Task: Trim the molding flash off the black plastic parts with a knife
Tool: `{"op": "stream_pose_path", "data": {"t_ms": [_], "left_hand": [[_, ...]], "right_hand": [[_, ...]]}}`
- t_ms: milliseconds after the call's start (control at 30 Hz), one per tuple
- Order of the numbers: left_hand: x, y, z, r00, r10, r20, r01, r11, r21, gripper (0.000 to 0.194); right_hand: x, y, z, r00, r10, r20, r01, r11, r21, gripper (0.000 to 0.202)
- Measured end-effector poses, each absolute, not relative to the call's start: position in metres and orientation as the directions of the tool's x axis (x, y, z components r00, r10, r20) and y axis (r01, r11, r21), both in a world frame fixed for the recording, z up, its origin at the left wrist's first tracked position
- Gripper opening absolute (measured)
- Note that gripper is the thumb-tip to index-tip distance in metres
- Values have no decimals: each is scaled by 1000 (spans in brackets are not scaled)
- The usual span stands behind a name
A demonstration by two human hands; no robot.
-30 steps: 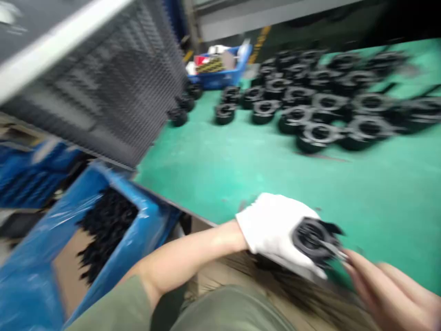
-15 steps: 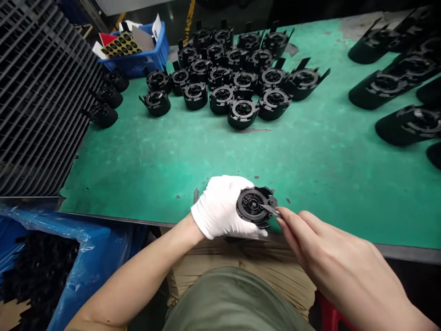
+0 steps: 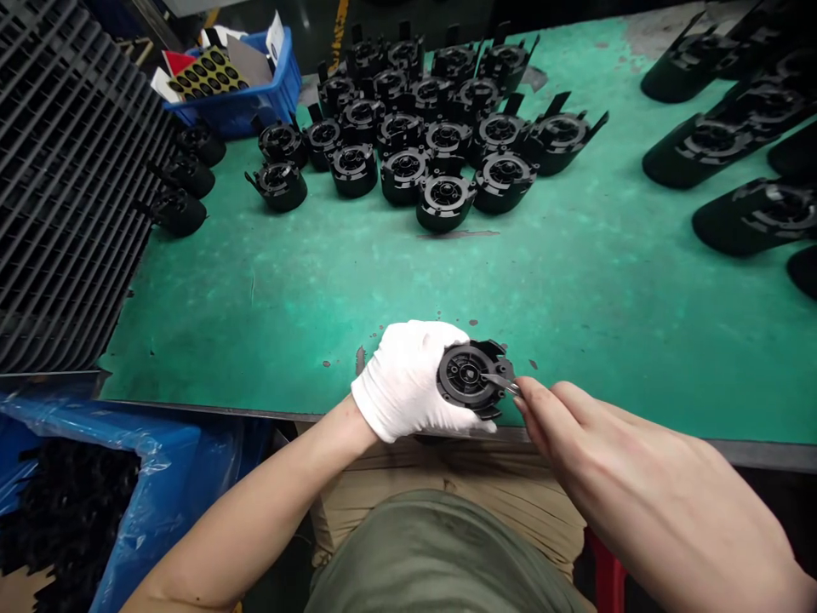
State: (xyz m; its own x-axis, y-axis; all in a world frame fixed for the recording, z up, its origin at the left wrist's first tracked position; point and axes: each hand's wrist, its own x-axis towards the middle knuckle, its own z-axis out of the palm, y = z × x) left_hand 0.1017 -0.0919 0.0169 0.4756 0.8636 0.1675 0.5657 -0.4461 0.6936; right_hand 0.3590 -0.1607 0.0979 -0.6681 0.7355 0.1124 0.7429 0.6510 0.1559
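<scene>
A: Where is the part sitting?

B: I'm holding the round black housing point(image 3: 471, 377) at the near edge of the green bench point(image 3: 574, 281). My gloved left hand point(image 3: 408, 380) is wrapping its fingers around the housing's left side and gripping it firmly.

A: And the other hand?

B: My bare right hand point(image 3: 613, 460) is coming in from the housing's right, fingertips pinching a thin metal tool point(image 3: 501, 384), probably tweezers, whose tip is resting near the housing's hub.

A: Any advice for this step?

B: I'm judging that the housing should be staying tilted towards me and braced on the bench edge, with the tool moving in small strokes so it isn't slipping.

A: What else is around?

B: Beyond the housing, a cluster of finished housings point(image 3: 421, 128) is standing; beyond and left of it, a blue bin point(image 3: 242, 106).
</scene>
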Motion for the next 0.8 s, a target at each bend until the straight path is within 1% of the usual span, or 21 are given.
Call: {"op": "stream_pose_path", "data": {"t_ms": [100,233,333,433,500,567,700,800], "left_hand": [[102,-92,17,476,861,179,562,-454,691,89],[103,-90,19,490,855,167,573,-461,677,85],[103,-91,20,490,853,180,574,-470,671,85],[103,-91,20,481,857,187,563,-465,684,87],[104,-91,19,486,857,170,565,-456,688,86],[104,-92,18,485,860,158,572,-449,687,87],[103,-92,16,470,866,170,559,-441,702,98],[102,-91,15,477,859,186,542,-455,707,93]], "right_hand": [[358,-162,98,-651,750,115,759,640,120,44],[358,-165,94,-610,784,117,793,603,91,31],[360,-166,91,-631,767,118,776,620,117,35],[364,-163,92,-676,727,122,737,662,137,48],[368,-158,94,-705,697,127,709,695,121,53],[374,-151,96,-738,661,135,674,733,94,56],[388,-132,97,-819,558,135,570,817,82,58],[397,-119,95,-876,467,119,479,871,111,57]]}}
